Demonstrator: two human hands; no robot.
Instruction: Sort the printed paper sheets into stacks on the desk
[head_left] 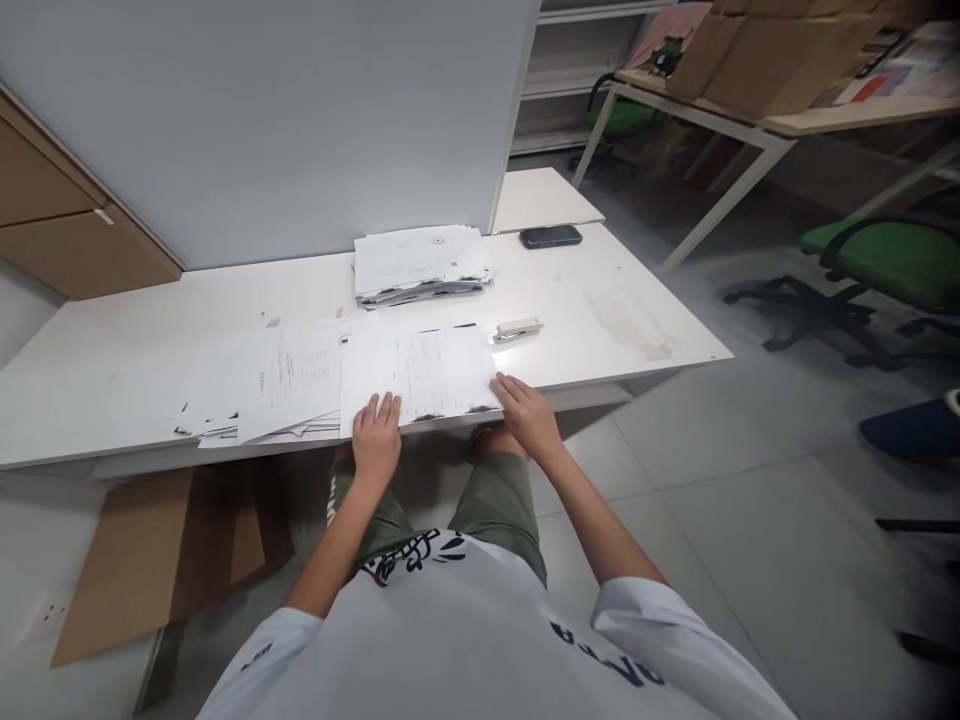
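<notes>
Printed paper sheets (pixel 442 370) lie near the front edge of the desk, with dark smudges along their borders. My left hand (pixel 376 432) rests on their lower left part, fingers spread flat on the paper. At the right edge of the same sheets, my right hand (pixel 525 410) touches the paper with its fingers stretched out; its thumb is hard to see. A light-coloured stapler (pixel 517 328) sits just beyond my right hand. To the left is a loose, fanned pile of papers (pixel 289 380), partly under the sheets.
A thicker paper stack (pixel 420 262) stands against the grey partition (pixel 300 120). A dark phone (pixel 551 236) lies at the back right of the white desk (pixel 637 310). Cardboard (pixel 127 550) leans below the desk at left. Green chairs (pixel 885 260) stand to the right.
</notes>
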